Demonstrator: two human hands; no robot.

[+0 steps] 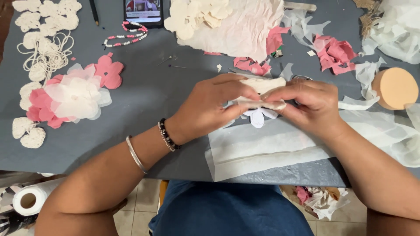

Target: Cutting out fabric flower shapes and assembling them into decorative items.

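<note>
My left hand [210,107] and my right hand [308,107] meet over the grey table [144,96], both pinching a small folded stack of cream fabric pieces [264,84]. White petal-shaped pieces [257,117] hang below my fingers. Beneath my hands lies a long strip of sheer white fabric [262,150]. My left wrist wears a beaded bracelet and a silver bangle.
A pink and white fabric flower [72,96] lies at the left beside cream heart shapes and cord [43,52]. Pink scraps [334,54], cream cloth [236,26], a phone [143,12], a bead string [127,37] and a round tan sponge [396,87] surround my hands. A paper roll [30,199] sits below the table.
</note>
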